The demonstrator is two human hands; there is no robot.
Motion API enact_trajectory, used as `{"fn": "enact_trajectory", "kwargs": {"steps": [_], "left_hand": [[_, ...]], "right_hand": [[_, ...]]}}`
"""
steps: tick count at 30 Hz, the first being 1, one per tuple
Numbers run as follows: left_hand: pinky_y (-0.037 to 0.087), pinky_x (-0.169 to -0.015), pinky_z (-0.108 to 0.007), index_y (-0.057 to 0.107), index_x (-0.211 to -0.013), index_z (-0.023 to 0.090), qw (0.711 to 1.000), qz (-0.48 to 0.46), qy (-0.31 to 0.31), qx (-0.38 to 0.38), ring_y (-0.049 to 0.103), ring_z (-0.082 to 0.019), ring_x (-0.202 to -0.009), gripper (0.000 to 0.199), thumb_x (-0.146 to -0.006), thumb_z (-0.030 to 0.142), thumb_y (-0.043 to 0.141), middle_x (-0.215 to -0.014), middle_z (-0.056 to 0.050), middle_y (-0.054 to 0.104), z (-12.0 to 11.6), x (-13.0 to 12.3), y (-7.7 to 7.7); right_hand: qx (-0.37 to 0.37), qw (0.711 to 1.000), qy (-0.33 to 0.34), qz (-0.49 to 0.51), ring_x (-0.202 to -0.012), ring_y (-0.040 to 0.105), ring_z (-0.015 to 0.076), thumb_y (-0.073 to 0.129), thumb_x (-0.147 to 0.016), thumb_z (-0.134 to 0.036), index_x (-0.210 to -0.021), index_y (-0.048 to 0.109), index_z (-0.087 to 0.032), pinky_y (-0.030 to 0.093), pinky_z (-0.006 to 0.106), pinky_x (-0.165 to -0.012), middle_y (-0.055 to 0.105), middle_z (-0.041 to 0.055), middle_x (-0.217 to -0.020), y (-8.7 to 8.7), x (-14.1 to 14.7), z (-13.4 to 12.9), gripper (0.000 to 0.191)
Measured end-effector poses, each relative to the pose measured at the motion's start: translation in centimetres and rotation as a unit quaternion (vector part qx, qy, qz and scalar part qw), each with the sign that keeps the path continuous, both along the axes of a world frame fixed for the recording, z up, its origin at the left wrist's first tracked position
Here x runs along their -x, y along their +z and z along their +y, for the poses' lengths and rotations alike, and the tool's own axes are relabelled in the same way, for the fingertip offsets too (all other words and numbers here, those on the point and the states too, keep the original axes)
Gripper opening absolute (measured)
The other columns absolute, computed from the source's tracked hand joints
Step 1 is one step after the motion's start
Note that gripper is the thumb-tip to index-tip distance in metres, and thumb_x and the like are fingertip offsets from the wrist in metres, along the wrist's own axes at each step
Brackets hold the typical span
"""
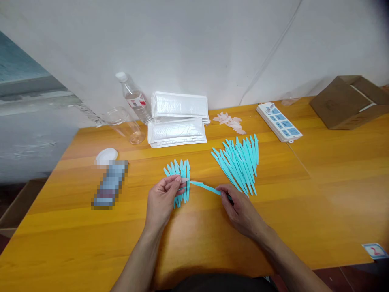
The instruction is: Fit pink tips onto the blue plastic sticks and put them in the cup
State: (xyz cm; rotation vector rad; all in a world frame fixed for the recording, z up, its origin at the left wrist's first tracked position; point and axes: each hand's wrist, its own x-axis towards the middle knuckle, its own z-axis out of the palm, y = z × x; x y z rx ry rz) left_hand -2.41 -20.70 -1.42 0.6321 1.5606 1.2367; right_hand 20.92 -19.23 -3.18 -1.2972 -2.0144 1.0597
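Observation:
My right hand (235, 205) pinches the handle of a turquoise eyebrow razor (206, 187), whose blade end points left. In my left hand (165, 198), thumb and fingers are closed on a small translucent blade cap (184, 179). The razor's tip is close to the cap, with a small gap between them. Under and behind my left hand lies a small group of turquoise razors (187, 170), partly hidden by the fingers. A larger fan of razors (240, 162) spreads beyond my right hand. Loose pale caps (229, 121) are piled near the wall.
Silver padded mailers (179, 132) are stacked by the wall, beside a clear bottle (136, 101) and a clear jar (127, 127). A white lid (107, 155) and a blurred phone-like object (110, 184) lie left. A power strip (279, 122) and a cardboard box (340, 103) stand right.

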Motion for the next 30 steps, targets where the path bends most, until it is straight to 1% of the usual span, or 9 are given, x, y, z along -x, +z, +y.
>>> {"fn": "enact_trajectory", "kwargs": {"steps": [5,11,16,20,22,24,25,27,30], "left_hand": [[0.059,-0.08,-0.033,0.069,-0.097,0.015,1.0,0.006,-0.029,0.002,0.074,-0.02,-0.088,0.04,-0.076,0.048,0.076,-0.096,-0.011,0.077,0.2,-1.0,-0.6],[0.06,-0.077,-0.032,0.07,-0.097,0.014,1.0,0.009,0.0,0.007,0.074,-0.02,-0.085,0.041,-0.074,0.047,0.078,-0.093,-0.011,0.077,-0.2,0.1,-0.5],[0.058,-0.071,-0.028,0.071,-0.095,0.013,0.998,0.0,-0.064,0.029,0.073,-0.019,-0.081,0.041,-0.073,0.048,0.079,-0.086,-0.009,0.077,-0.9,-0.8,-0.7],[0.056,-0.071,-0.027,0.069,-0.107,0.015,0.998,0.007,-0.062,0.015,0.072,-0.017,-0.077,0.047,-0.076,0.05,0.075,-0.087,-0.006,0.076,-1.0,-1.9,-0.7],[0.055,-0.068,-0.026,0.066,-0.117,0.015,0.997,0.053,-0.061,-0.001,0.069,-0.015,-0.071,0.055,-0.077,0.052,0.073,-0.085,-0.005,0.075,0.1,-1.3,-0.5],[0.053,-0.064,-0.025,0.063,-0.121,0.015,0.988,0.143,-0.059,-0.022,0.067,-0.015,-0.067,0.059,-0.078,0.054,0.07,-0.083,-0.004,0.074,1.8,0.0,-0.3],[0.051,-0.062,-0.025,0.062,-0.12,0.015,0.977,0.199,-0.062,-0.032,0.067,-0.015,-0.066,0.057,-0.079,0.054,0.069,-0.082,-0.004,0.074,2.7,0.8,-0.3],[0.05,-0.061,-0.026,0.064,-0.114,0.016,0.947,0.306,-0.091,-0.043,0.067,-0.017,-0.069,0.049,-0.081,0.052,0.066,-0.081,-0.004,0.074,4.3,2.2,-0.6],[0.05,-0.066,-0.028,0.069,-0.107,0.019,0.896,0.417,-0.147,-0.044,0.067,-0.018,-0.071,0.038,-0.085,0.048,0.063,-0.081,-0.004,0.074,5.5,3.2,-1.1]], "right_hand": [[0.0,1.0,0.022,-0.016,-0.094,0.062,0.0198,0.036,-0.101,-0.025,-0.112,0.057,-0.02,0.048,0.032,-0.084,0.066,0.0078,-0.103,0.5,-0.2,0.3,0.024],[0.008,1.0,0.029,-0.006,-0.096,0.063,0.0195,0.036,-0.101,-0.025,-0.113,0.057,-0.021,0.048,0.032,-0.085,0.066,0.0078,-0.105,0.6,-0.4,0.1,0.025],[-0.001,0.999,0.045,-0.004,-0.093,0.063,0.0197,0.036,-0.1,-0.023,-0.112,0.057,-0.021,0.048,0.032,-0.082,0.066,0.0078,-0.101,0.8,0.0,-0.1,0.024],[0.02,0.999,0.04,-0.005,-0.086,0.063,0.0186,0.035,-0.101,-0.024,-0.109,0.056,-0.021,0.048,0.031,-0.077,0.067,0.007,-0.097,1.0,1.7,-1.2,0.023],[0.022,0.998,0.05,-0.006,-0.084,0.063,0.0178,0.037,-0.101,-0.024,-0.106,0.057,-0.021,0.048,0.029,-0.076,0.067,0.0061,-0.096,1.0,2.5,-1.8,0.021],[-0.004,0.999,0.042,-0.026,-0.084,0.063,0.0181,0.041,-0.1,-0.026,-0.1,0.06,-0.021,0.047,0.029,-0.075,0.067,0.0059,-0.093,0.8,2.6,-1.9,0.02],[-0.029,0.998,0.017,-0.048,-0.085,0.063,0.019,0.043,-0.1,-0.028,-0.097,0.061,-0.021,0.047,0.03,-0.077,0.067,0.0066,-0.093,0.6,2.4,-1.7,0.019],[-0.091,0.987,-0.07,-0.115,-0.088,0.063,0.0218,0.048,-0.098,-0.033,-0.097,0.064,-0.019,0.047,0.032,-0.079,0.067,0.0088,-0.094,0.1,1.3,-0.7,0.021],[-0.155,0.946,-0.168,-0.231,-0.09,0.064,0.0257,0.053,-0.096,-0.039,-0.105,0.067,-0.018,0.045,0.034,-0.077,0.068,0.0115,-0.098,-0.6,-0.8,1.4,0.027]]}}
